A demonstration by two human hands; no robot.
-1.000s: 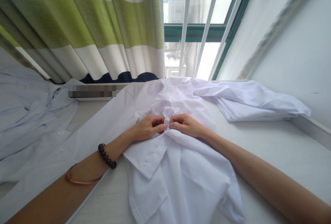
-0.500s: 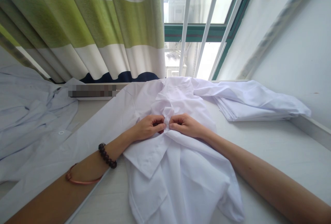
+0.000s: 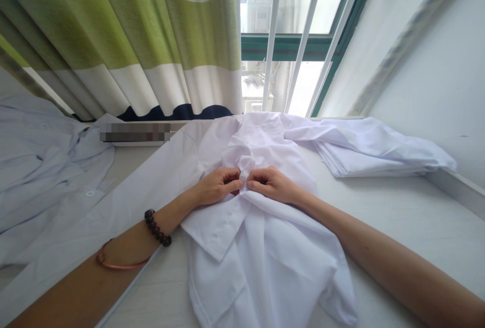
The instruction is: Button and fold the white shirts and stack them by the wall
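A white shirt [image 3: 261, 257] lies spread across the white table [image 3: 409, 217], its collar toward me. My left hand [image 3: 217, 186] and my right hand [image 3: 271, 184] meet at the shirt's front opening, each pinching the fabric edge with closed fingers, fingertips almost touching. Bunched cloth rises just beyond them. A dark bead bracelet [image 3: 157, 227] and a copper bangle [image 3: 113, 262] sit on my left forearm.
A folded pile of white garments [image 3: 375, 153] rests at the back right by the wall. Crumpled pale shirts [image 3: 45, 171] lie at the left. A green-and-white striped curtain [image 3: 125, 40] and a barred window [image 3: 295, 50] stand behind the table.
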